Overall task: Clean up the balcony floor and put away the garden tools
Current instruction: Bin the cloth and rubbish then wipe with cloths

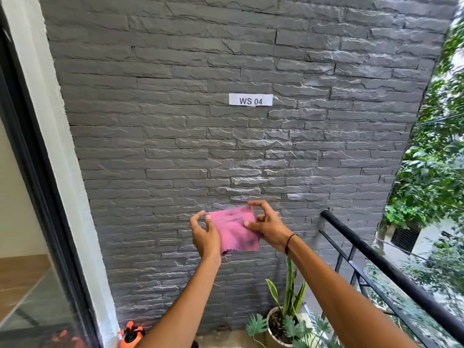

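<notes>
pink rag held flat at chest height, ready to fold or stow

behind everything stands the dark grey split-stone wall [175, 121], with a black metal balcony railing [376, 259] running off to the right. low down sit a snake plant in a pale round pot [288, 305] and an orange plastic pressure sprayer [130, 335] at the wall's foot.

in front of the wall, well above the floor, hangs the small pink fabric cleaning cloth [234, 228], smudged with dark dirt. it is spread nearly flat, facing the camera, its long axis tilted slightly down to the right, a frayed edge at the bottom.

the left hand [204, 234] pinches the cloth's left edge, fingers half curled. the right hand [266, 226] holds the right edge under the thumb, its other fingers arched free above.

the cloth looks light, limp and not fragile; it will likely sag wherever unsupported, so corners or opposite edges are the best holds.
</notes>
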